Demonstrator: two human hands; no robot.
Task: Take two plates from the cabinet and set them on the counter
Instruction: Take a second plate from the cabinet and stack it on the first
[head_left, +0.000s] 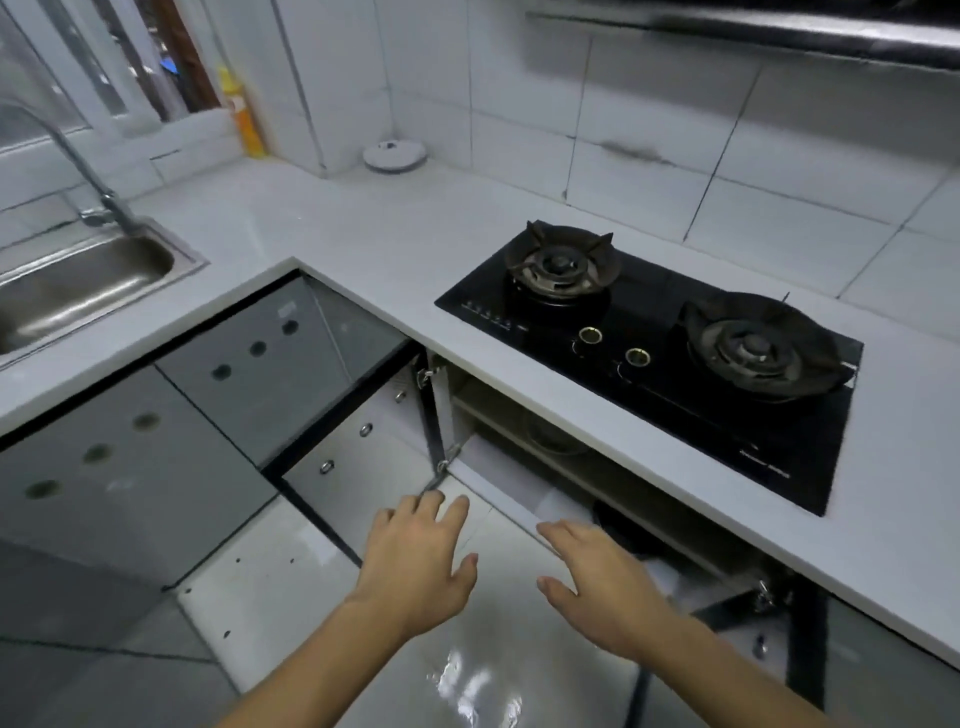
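The cabinet (519, 467) under the gas hob stands open, both doors swung out. On its dim upper shelf lies a round dish-like shape (556, 441); whether it is a plate I cannot tell. A dark round pan edge (623, 525) shows lower down. My left hand (421, 566) hovers in front of the opening with fingers spread, holding nothing. Just to its right, my right hand (602, 582) is also spread and empty, its fingertips near the cabinet's bottom edge. The white counter (363, 234) runs in an L above.
A black two-burner gas hob (660, 353) is set into the counter on the right. A steel sink (78, 280) with a tap lies at the left. A white round lid-like object (395, 154) and a yellow bottle (244, 114) stand at the back. The open left door (358, 457) juts out.
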